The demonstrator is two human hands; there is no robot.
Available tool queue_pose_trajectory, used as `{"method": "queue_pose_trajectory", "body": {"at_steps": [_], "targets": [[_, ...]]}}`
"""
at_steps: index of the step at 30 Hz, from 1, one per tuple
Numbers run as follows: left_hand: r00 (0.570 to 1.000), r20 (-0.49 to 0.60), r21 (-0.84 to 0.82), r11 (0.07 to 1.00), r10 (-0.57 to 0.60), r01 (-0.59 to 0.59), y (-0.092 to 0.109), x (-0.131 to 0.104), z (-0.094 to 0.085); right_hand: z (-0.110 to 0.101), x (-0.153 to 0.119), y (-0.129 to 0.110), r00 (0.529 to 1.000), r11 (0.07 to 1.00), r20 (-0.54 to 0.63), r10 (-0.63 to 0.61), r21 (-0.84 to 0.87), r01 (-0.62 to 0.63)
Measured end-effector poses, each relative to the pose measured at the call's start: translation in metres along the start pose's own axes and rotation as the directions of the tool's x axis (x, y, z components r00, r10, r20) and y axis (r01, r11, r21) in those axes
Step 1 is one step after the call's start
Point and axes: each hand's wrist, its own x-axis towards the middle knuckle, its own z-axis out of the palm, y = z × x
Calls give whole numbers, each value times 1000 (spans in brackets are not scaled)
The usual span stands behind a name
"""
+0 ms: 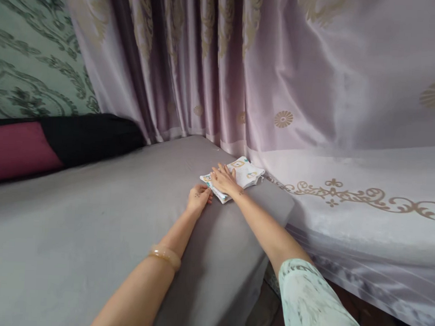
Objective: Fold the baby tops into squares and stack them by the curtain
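Observation:
A small stack of folded white cloth [248, 173] with a yellow and teal print lies near the far right corner of the grey-covered bed [108, 225]. My right hand [224, 179] rests flat on top of the cloth, its fingers spread. At the cloth's left corner, my left hand [199, 197] has its fingers curled in, with thumb and forefinger pinching the edge. The underside of the cloth is hidden.
A long black and dark pink bundle [95, 137] lies along the bed's far left side, by the green patterned wall [30, 51]. Lilac curtains [298, 79] hang behind and to the right, close to the bed's edge.

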Motion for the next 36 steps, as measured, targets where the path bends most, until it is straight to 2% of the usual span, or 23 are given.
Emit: {"method": "queue_pose_trajectory", "body": {"at_steps": [2,9,12,15,17,19,22,24,29,31,33,35,36], "targets": [[1000,15,5,1000,-15,15,1,-5,-8,4,-5,-6,999,1000,33,-20,-12,20],[997,66,106,994,-42,35,1,-20,-43,12,-8,-9,999,999,35,1,-52,1],[999,17,162,986,-32,29,1,-22,-70,8,-5,-5,998,1000,53,-26,18,25],[998,-52,187,982,-20,30,2,-23,-107,0,0,8,994,995,-75,81,67,-76],[995,-92,185,982,-25,42,4,-24,-129,-5,4,23,951,969,-185,247,66,-239],[992,-114,179,981,-53,73,6,-27,-145,-9,5,40,879,909,-234,415,74,-410],[992,-101,173,980,-78,95,8,-30,-153,-10,3,62,789,812,-195,583,90,-577],[994,-92,181,980,-66,82,7,-31,-152,-9,1,70,777,793,-163,608,84,-603],[997,-80,197,980,-16,31,2,-28,-150,-10,-1,71,784,799,-161,600,60,-599],[997,-81,191,981,-12,27,2,-28,-149,-13,-1,61,813,829,-180,554,37,-557],[996,-91,183,983,-18,34,2,-28,-148,-16,-4,45,895,910,-175,410,13,-415],[995,-99,164,986,-23,39,3,-28,-147,-17,-8,26,985,989,-93,147,7,-147],[994,-103,149,988,-25,40,4,-28,-146,-17,-10,17,999,1000,-37,2,18,-1]]}}
